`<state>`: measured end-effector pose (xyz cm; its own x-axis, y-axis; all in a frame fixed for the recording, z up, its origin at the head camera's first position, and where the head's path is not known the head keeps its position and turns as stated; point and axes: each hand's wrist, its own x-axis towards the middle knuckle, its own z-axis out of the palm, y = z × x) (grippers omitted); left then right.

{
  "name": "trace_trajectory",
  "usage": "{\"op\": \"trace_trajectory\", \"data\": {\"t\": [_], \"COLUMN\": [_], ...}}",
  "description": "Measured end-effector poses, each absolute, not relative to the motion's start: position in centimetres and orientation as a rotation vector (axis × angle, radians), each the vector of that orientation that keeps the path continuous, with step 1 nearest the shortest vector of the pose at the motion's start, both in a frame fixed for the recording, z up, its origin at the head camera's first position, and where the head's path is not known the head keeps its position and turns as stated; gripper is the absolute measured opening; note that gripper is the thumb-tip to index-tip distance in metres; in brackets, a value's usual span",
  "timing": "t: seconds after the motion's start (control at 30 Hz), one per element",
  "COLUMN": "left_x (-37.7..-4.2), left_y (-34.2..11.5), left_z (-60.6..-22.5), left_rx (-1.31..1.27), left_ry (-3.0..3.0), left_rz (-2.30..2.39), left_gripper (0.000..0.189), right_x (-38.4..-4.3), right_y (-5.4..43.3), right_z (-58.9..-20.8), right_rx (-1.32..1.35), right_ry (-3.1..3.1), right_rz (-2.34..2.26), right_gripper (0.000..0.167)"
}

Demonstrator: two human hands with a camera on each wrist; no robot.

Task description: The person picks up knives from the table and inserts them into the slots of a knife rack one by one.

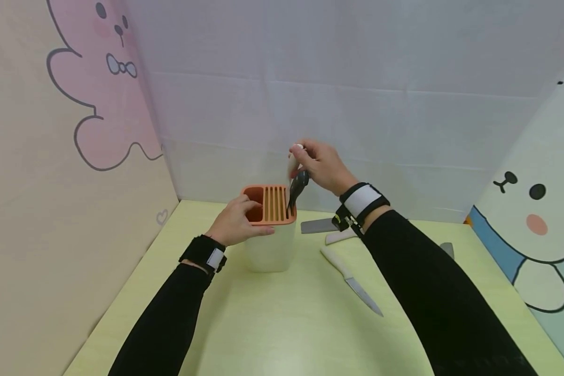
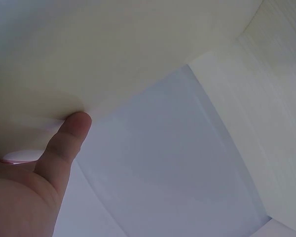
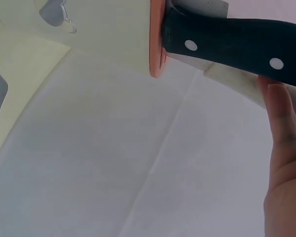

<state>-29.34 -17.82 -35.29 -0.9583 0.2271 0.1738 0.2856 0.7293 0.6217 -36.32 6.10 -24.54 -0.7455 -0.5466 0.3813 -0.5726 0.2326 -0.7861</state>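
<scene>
A pale knife holder (image 1: 269, 253) with an orange slotted top (image 1: 276, 203) stands upright on the table. My left hand (image 1: 237, 222) grips its left side near the rim, fingers over the open compartment and thumb (image 2: 64, 148) along the body. Above the right end of the slots, my right hand (image 1: 326, 164) holds a white-handled knife (image 1: 292, 164) by its handle, blade pointing down into the top. Right beside it, a black-handled knife (image 1: 298, 184) sits in a slot. In the right wrist view, one finger touches that riveted black handle (image 3: 227, 42); the white handle (image 3: 241, 84) shows behind.
On the table (image 1: 263, 324), right of the holder, lies a white-handled knife (image 1: 336, 261). Behind it are a wide grey blade (image 1: 317, 226) and another white handle (image 1: 340, 236), partly covered by my right wrist. A grey blade end (image 1: 448, 249) shows past my right sleeve. A pale wall stands behind.
</scene>
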Motion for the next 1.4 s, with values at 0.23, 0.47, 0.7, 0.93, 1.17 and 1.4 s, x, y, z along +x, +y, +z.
{"op": "trace_trajectory", "data": {"t": [0.23, 0.47, 0.7, 0.93, 1.17, 1.4], "left_x": [-29.4, -29.3, -29.3, -29.2, -29.2, -29.2], "left_y": [-17.8, -17.8, -17.8, -17.7, -17.7, -17.7], "left_z": [-35.2, -35.2, -35.4, -35.4, -35.3, -35.2], "left_rx": [-0.426, -0.420, -0.426, -0.433, -0.434, -0.430], "left_ry": [-2.844, -2.847, -2.845, -2.837, -2.835, -2.837], "left_rz": [-1.047, -1.056, -1.046, -1.026, -1.041, -1.053], "left_gripper": [0.076, 0.075, 0.074, 0.074, 0.074, 0.074], "right_x": [-36.4, -36.3, -36.5, -36.6, -36.7, -36.8], "right_y": [6.1, 6.0, 5.8, 5.9, 5.9, 6.0], "right_z": [-24.7, -25.1, -25.4, -25.7, -26.0, -26.1], "right_rx": [1.059, 1.101, 1.216, 1.158, 1.136, 1.076], "right_ry": [-2.479, -2.495, -2.493, -2.529, -2.524, -2.546], "right_rz": [1.892, 1.922, 1.880, 1.873, 1.917, 1.946], "right_gripper": [0.056, 0.045, 0.045, 0.041, 0.043, 0.042]}}
